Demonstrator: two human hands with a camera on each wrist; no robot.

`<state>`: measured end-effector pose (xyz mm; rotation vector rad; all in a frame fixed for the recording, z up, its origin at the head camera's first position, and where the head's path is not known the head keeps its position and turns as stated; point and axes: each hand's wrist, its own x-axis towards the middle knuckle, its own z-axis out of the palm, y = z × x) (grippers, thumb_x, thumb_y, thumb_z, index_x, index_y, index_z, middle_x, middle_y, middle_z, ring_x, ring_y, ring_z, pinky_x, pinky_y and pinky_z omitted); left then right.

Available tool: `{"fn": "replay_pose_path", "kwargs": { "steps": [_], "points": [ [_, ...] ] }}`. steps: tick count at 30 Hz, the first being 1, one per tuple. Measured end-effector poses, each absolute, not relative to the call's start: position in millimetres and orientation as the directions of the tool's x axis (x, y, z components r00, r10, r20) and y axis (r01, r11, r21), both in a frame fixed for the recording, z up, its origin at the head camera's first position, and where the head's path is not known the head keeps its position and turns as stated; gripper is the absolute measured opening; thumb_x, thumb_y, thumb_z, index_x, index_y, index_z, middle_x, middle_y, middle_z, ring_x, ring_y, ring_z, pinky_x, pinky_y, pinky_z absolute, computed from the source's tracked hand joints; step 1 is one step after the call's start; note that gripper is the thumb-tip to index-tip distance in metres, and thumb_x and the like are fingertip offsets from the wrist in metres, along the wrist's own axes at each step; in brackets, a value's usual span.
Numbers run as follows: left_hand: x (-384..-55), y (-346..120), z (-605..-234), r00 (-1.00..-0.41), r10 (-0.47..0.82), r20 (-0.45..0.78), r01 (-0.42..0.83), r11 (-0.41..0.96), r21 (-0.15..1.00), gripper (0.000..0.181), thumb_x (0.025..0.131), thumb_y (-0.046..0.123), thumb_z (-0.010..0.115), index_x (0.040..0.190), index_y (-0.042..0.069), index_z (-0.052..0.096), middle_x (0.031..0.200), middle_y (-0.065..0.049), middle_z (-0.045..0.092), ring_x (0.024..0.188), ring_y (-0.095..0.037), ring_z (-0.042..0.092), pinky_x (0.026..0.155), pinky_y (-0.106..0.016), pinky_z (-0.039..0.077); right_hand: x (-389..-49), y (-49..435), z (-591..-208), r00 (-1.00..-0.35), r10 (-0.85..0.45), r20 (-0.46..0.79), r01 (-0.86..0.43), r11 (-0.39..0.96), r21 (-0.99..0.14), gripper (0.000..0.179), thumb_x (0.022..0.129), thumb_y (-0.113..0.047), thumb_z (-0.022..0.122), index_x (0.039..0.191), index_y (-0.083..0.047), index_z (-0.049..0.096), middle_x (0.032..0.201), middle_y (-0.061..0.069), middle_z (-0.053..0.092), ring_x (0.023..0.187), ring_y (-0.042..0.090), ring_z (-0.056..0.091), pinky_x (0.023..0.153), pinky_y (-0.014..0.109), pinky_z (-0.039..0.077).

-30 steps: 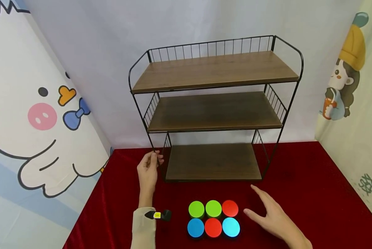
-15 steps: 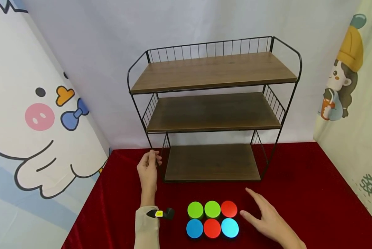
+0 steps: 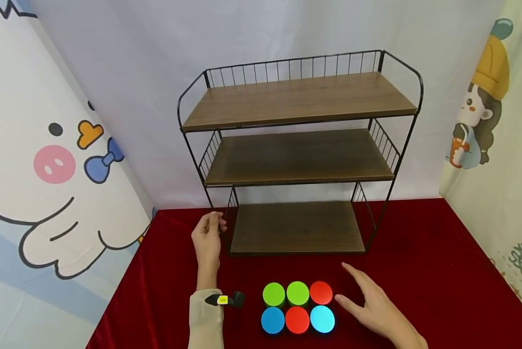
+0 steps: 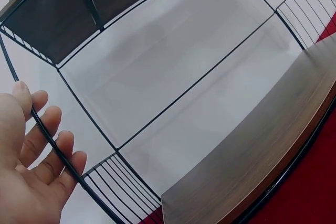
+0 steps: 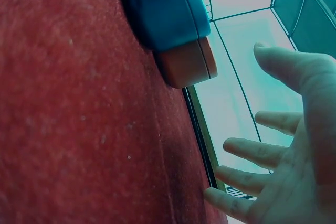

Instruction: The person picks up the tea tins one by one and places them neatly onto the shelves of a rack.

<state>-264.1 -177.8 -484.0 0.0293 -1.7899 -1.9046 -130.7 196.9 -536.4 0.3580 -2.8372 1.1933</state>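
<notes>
In the head view my left hand (image 3: 207, 237) is at the lower left of a three-tier shelf rack (image 3: 300, 155). The left wrist view shows its thumb and fingers (image 4: 48, 169) loosely round the thin black upright (image 4: 58, 153). My right hand (image 3: 376, 305) holds nothing, its fingers spread, just right of several round lidded pots in two rows. Behind are two green pots (image 3: 285, 293) and a red pot (image 3: 321, 293). In front stand a blue pot (image 3: 272, 320), a red pot (image 3: 298, 320) and a light blue pot (image 3: 322, 318). Two pots appear beside this hand in the right wrist view.
Dark red velvet cloth (image 3: 435, 271) covers the table. The rack has brown boards and wire side rails, and stands before a pale curtain (image 3: 165, 97). Cartoon-printed panels (image 3: 60, 203) flank both sides.
My right hand has come slightly left, closer to the pots. The left hand stays at the rack's upright. The whole head view has shifted a little.
</notes>
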Motion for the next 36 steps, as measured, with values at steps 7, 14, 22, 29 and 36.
{"fn": "replay_pose_path", "kwargs": {
  "steps": [7,14,22,29,36],
  "points": [
    [-265,-175,-485,-0.868,-0.372,0.328,0.367,-0.037,0.929,0.033,0.109,0.025,0.051,0.107,-0.004,0.066,0.086,-0.001,0.067,0.079,-0.020,0.067,0.076,-0.024,0.059,-131,197,-537,-0.964,-0.225,0.142,-0.259,0.667,-0.698,0.071,0.098,-0.041,0.070,0.156,-0.010,0.042,0.154,0.018,0.049,0.139,0.045,0.049,0.105,0.067,0.046],
    [-265,-176,-485,-0.869,-0.360,0.339,0.377,-0.036,0.926,0.034,0.109,0.026,0.049,0.110,-0.005,0.065,0.087,0.001,0.068,0.077,-0.012,0.066,0.072,-0.022,0.056,-135,196,-540,-0.955,-0.258,0.145,-0.282,0.642,-0.713,0.068,0.097,-0.033,0.073,0.154,-0.009,0.044,0.152,0.017,0.052,0.133,0.039,0.055,0.100,0.052,0.055],
    [-265,-174,-486,-0.859,-0.380,0.343,0.383,-0.035,0.923,0.039,0.109,0.024,0.050,0.112,-0.012,0.064,0.085,0.002,0.068,0.075,-0.013,0.066,0.072,-0.022,0.056,-142,193,-539,-0.941,-0.324,0.094,-0.277,0.582,-0.765,0.070,0.097,-0.030,0.074,0.155,-0.008,0.042,0.149,0.017,0.054,0.125,0.036,0.061,0.092,0.032,0.059],
    [-266,-172,-488,-0.851,-0.391,0.351,0.396,-0.040,0.917,0.039,0.109,0.023,0.051,0.111,-0.014,0.063,0.084,-0.001,0.068,0.074,-0.014,0.065,0.073,-0.023,0.057,-144,189,-539,-0.912,-0.402,0.076,-0.308,0.553,-0.774,0.068,0.096,-0.023,0.075,0.154,-0.007,0.043,0.147,0.017,0.055,0.116,0.032,0.064,0.089,0.031,0.059],
    [-266,-173,-485,-0.855,-0.377,0.357,0.399,-0.037,0.916,0.034,0.108,0.026,0.050,0.108,-0.004,0.067,0.085,0.001,0.068,0.076,-0.016,0.066,0.074,-0.025,0.057,-147,183,-541,-0.894,-0.441,0.076,-0.340,0.559,-0.756,0.065,0.094,-0.017,0.075,0.152,-0.009,0.047,0.147,0.013,0.056,0.117,0.024,0.063,0.092,0.030,0.058]
  ]
}}
